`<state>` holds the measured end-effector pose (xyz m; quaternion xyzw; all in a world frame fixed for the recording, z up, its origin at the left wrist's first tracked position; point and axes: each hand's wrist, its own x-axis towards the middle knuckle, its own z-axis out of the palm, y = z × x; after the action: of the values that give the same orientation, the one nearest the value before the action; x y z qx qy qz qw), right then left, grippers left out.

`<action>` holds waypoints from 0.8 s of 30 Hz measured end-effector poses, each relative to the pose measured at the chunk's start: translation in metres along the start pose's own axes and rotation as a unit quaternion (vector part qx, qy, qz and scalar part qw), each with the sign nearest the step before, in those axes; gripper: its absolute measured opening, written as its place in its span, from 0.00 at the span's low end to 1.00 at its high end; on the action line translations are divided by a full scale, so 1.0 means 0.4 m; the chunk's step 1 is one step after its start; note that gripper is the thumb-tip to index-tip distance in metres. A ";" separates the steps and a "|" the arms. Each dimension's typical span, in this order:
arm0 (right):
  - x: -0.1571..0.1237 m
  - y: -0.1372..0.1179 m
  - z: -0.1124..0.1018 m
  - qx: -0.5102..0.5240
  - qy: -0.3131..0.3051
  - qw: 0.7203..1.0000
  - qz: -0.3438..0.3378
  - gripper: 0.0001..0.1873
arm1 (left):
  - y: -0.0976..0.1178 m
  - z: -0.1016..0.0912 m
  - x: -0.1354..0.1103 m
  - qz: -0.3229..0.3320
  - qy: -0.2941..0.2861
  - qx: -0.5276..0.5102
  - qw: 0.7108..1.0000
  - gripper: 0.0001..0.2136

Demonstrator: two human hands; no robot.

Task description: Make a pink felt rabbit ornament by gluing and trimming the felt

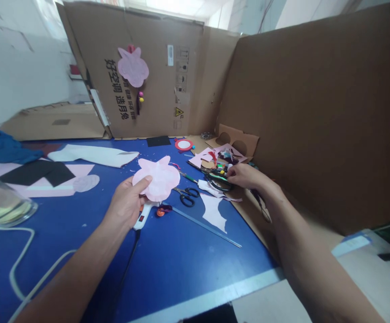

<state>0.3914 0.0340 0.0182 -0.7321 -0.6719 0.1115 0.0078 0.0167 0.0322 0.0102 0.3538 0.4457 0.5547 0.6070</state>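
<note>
Holding: my left hand (127, 204) pinches the pink cutout (158, 179), thumb on top, fingers under, just over the table (181, 264).
Near edge: white cable (20, 255) loops on the blue table; glass bowl (3, 204) sits far left.
Glue gun (144, 216): white, lies under my left hand and the cutout, black cord running toward me.
Stick (208, 228): thin, slanting on the table right of the glue gun, just beside a white scrap (215, 213).
Small scissors (186, 196): black handles, lying flat, just right of the cutout, between my hands.
Right hand (245, 176): fingers curled, down at the scrap pile (222, 154), touching the big scissors (218, 181); can't tell if I grip anything.
Left side: black felt (40, 171) on pink sheets, blue cloth (3, 148) behind it.
Far: red ring (184, 144) at the foot of the cardboard wall (316, 112); hanging cutout (132, 67) pinned on the back panel, beads dangling under it.
</note>
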 end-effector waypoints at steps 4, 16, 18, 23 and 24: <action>-0.009 -0.014 -0.006 0.022 -0.005 1.000 -0.007 0.09 | 0.000 -0.001 0.000 0.001 -0.004 0.002 1.000 0.16; 0.048 -0.037 0.021 0.031 0.183 0.977 0.102 0.21 | 0.000 0.005 -0.009 0.006 -0.017 -0.018 1.000 0.16; 0.073 -0.050 0.031 0.032 0.204 0.973 0.107 0.20 | 0.002 0.005 -0.013 0.002 -0.018 -0.021 1.000 0.17; 0.110 -0.059 0.059 0.035 0.189 0.976 0.100 0.15 | 0.007 0.002 -0.019 -0.014 -0.018 -0.027 0.999 0.16; 0.113 -0.056 0.063 0.034 0.187 0.977 0.097 0.13 | 0.008 0.001 -0.019 -0.013 -0.018 -0.027 0.999 0.16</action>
<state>0.3681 0.0774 -0.0098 -0.8013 -0.5799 -0.0040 0.1470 0.0161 0.0251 0.0144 0.3411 0.4240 0.5525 0.6314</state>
